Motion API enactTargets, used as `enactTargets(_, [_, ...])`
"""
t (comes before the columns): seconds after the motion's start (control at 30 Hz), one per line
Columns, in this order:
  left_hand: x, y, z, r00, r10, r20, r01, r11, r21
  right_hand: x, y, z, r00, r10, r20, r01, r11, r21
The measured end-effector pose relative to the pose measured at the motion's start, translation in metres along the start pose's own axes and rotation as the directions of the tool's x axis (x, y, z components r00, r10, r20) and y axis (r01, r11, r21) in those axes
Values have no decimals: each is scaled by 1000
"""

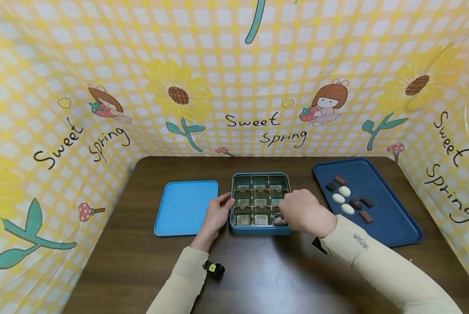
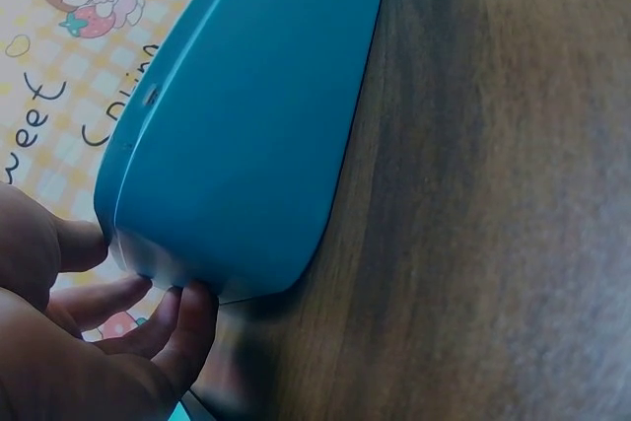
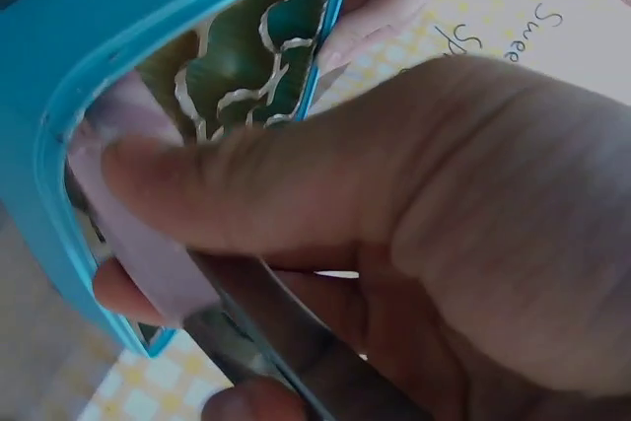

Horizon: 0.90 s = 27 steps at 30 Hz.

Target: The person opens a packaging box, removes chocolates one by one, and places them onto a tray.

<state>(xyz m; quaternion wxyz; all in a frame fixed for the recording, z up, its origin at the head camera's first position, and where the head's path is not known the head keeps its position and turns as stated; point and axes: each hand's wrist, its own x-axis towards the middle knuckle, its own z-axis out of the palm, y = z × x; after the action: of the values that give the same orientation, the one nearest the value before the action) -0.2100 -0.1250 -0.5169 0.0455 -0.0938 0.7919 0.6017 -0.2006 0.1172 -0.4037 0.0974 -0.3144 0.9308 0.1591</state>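
A blue square tin (image 1: 261, 231) holds a gold tray with several compartments. My left hand (image 1: 217, 213) touches the tin's left side, thumb near the rim and fingertips against the wall, as the left wrist view shows. Over the tin's right near corner, my right hand (image 1: 306, 211) grips tongs (image 3: 296, 342) with metal arms and pinkish tips. The thumb lies along a pinkish tip (image 3: 148, 214), which reaches down into the near right compartment. Whether anything sits between the tips is hidden. The compartments that show hold no chocolates.
A light blue lid (image 1: 187, 207) lies left of the tin. On the right, a dark blue tray (image 1: 391, 218) carries several chocolates: white egg-shaped ones (image 1: 344, 191), a dark round one (image 1: 354, 204) and brown bars (image 1: 365, 216). A patterned cloth (image 1: 258, 78) surrounds the wooden table (image 1: 254, 270).
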Motion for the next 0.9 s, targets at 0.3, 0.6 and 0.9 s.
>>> enactTargets(0.3, [1,0,-1,1000,-5,6,5,1000,6,-19,22,-11,998,57,-10,-55,987,149])
enactTargets(0.6, [2,-2,0,1000,8,12,-8,1000,8,-69,73,-21,963,263,-52,-233,917,324])
enactTargets(0.9, [2,-1,0,1000,-17,7,18,1000,-4,-114,126,14,924,376,67,-368,833,414])
